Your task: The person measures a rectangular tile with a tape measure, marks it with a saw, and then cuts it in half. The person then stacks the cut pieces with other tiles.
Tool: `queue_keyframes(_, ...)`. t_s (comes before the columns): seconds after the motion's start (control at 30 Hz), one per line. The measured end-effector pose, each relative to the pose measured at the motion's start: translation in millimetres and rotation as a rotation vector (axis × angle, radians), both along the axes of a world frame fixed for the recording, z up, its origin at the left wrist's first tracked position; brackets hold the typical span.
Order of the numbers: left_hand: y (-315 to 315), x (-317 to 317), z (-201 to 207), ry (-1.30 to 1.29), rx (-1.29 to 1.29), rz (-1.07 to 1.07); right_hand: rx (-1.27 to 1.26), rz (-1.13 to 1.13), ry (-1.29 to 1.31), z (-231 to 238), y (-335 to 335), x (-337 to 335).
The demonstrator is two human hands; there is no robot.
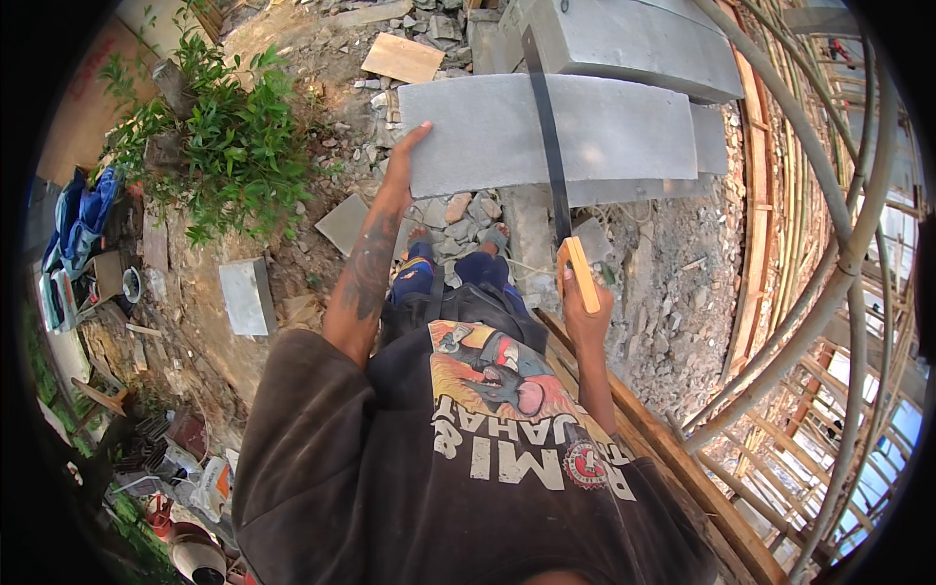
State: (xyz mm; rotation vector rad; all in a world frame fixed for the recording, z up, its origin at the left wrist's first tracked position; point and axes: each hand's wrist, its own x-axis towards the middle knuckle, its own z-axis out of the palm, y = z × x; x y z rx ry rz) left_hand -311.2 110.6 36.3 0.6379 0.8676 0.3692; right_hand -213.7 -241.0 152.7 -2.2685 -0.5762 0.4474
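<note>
A long grey lightweight concrete block (468, 136) lies across in front of me. My left hand (404, 164) grips its left end, the thumb along the edge and the other fingers mostly hidden. In my right hand (586, 307) is the orange-yellow handle of a hand saw (548, 136). The dark blade runs away from me across the block, a little right of its middle, and its tip reaches past the far edge. Whether the teeth have cut into the block I cannot tell.
Larger grey blocks (634, 44) are stacked behind. A smaller block piece (248, 296) and a wooden board (403, 58) lie on rubble-strewn ground. A leafy bush (229, 146) grows at left. Bamboo poles (848, 263) and timber planks (673, 458) line the right side. My feet stand below the block.
</note>
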Motion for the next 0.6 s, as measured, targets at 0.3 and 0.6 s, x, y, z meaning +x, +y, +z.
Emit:
queue_keyframes(0.3,-2,5,7,-0.009,0.007,0.001,0.052,-0.07,0.105,3,14,6)
queue_keyframes(0.6,0,3,10,-0.021,-0.007,0.005,0.039,-0.049,0.102,1,-10,-12)
